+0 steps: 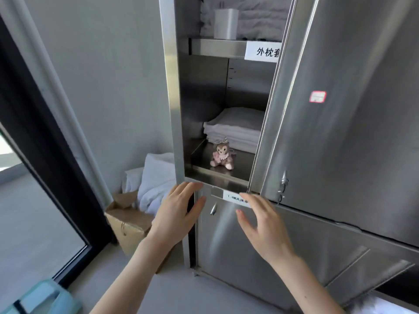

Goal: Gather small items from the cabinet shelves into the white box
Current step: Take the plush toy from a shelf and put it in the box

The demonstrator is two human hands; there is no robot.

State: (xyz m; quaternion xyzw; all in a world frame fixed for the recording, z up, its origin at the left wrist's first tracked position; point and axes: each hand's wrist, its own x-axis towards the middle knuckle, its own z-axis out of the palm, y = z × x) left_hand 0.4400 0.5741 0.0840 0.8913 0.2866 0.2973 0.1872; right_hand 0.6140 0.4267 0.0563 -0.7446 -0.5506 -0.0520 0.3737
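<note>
Under the open shelf [215, 176], at 6 o'clock, left hand [179, 214] is spread, fingers straight, holds nothing. Plush toy [221, 156] sits on that shelf at 12 from the hands, just before folded linen [235, 130]. Right hand [260, 225] is spread too, empty. Step, I judge: the reach for the toy; next move needs one hand in & fingers round it. White box not in view

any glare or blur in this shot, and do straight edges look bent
Head view: soft glare streaks on the steel lower door; the red sticker on the open door is smeared, unreadable; the wide-angle lens bows the cabinet frame; the plush toy is fairly sharp; the window at far left is blown out white.
</note>
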